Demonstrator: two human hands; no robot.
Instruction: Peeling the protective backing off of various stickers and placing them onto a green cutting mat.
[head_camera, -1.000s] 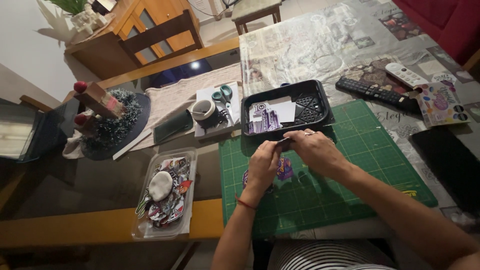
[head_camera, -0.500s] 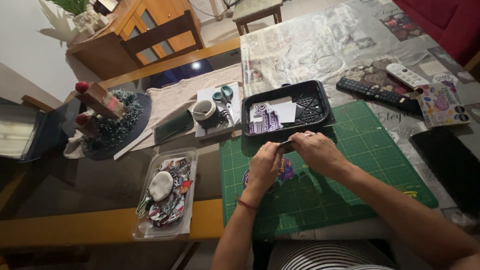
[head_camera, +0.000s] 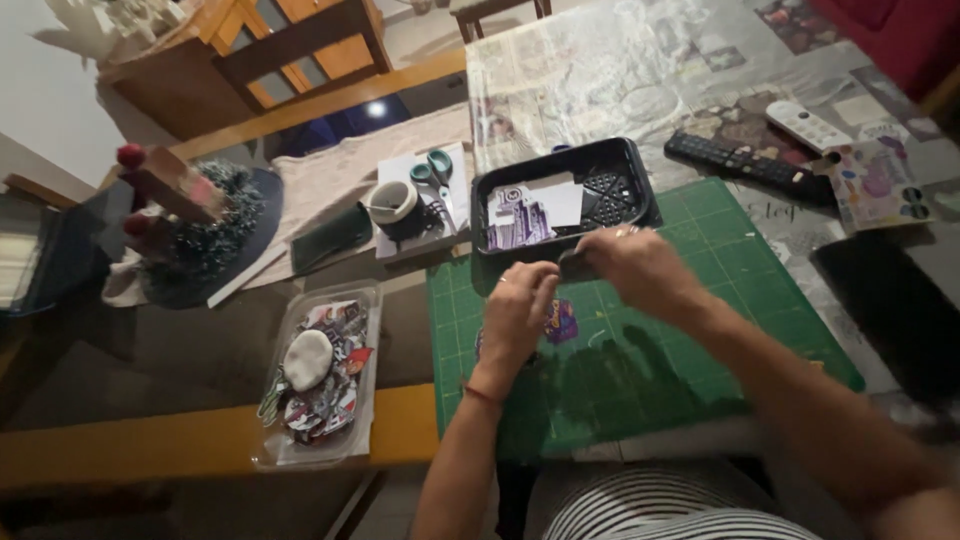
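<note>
Bare forearms, no sleeves; thin red band on left wrist; ring on right hand; b/w striped garment.

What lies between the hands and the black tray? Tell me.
Nothing visible. Both the left hand and right hand meet over the green cutting mat, pinching a small dark piece right at the near rim of the black tray.

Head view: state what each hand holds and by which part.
The right hand pinches a small dark piece by its right end; the left hand meets its left end above the green cutting mat. What the piece is cannot be told.
</note>
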